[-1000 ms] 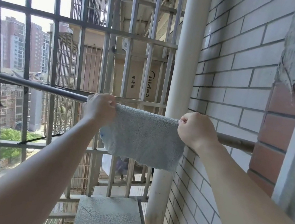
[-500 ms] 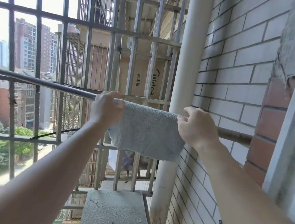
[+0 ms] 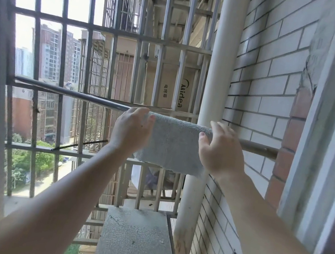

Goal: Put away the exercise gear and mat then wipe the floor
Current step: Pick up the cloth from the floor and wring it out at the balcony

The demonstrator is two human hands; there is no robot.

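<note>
A grey metal window grille point(image 3: 116, 32) fills the left. The left hand point(image 3: 131, 130), fingers relaxed and loose, rests at the left edge of a grey terry cloth point(image 3: 174, 145). The cloth hangs draped over a thin horizontal metal rod point(image 3: 67, 92). The right hand point(image 3: 221, 154), fingers straight and spread, overlaps the cloth's right edge, in front of a white upright pipe point(image 3: 222, 69).

A metal rod point(image 3: 74, 94) crosses the view from 9 o'clock to 3 o'clock, dropping slightly toward the brick wall point(image 3: 264, 94), where its far end meets the bricks. A grey cloth point(image 3: 174, 143) is draped over the rod near the middle of the view. It hangs flat on the near side, and its lower edge is ragged. Below the rod, at 6 o'clock, a speckled grey slab point(image 3: 135, 240) lies flat just beside a white pipe point(image 3: 219, 68), with a few small dark specks on its surface.
</note>
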